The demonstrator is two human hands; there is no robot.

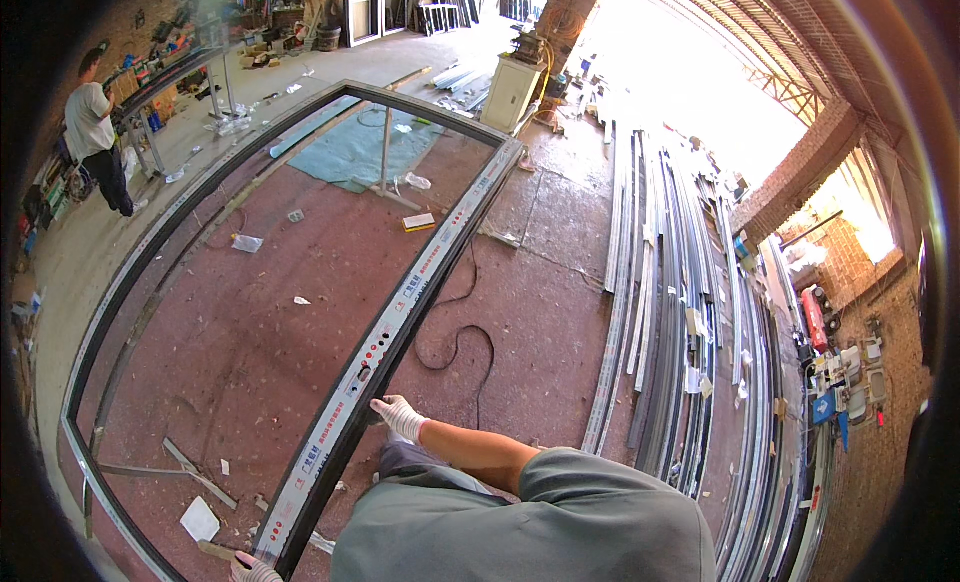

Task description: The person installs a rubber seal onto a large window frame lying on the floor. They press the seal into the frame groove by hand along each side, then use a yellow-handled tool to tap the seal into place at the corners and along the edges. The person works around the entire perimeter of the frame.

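A large dark aluminium door or window frame (412,282) stretches out before me, raised above the floor. Its near rail bears a printed protective film and has a slot and round holes cut in it. My right hand (400,417), in a white striped knit glove, grips the rail's near edge just below the cutouts. At the bottom of the view my left hand (253,570), gloved alike, holds the rail's lower end and is partly cropped. A short tan strip (216,550), perhaps wood, lies close to the left fingers.
Long metal profiles (660,282) lie on the floor to my right. A black cable (491,357) snakes beside the frame. Through its opening show a blue-green sheet (360,151) and a metal stand (385,154). A beige cabinet (511,94) stands beyond; another person (94,124) works at far left.
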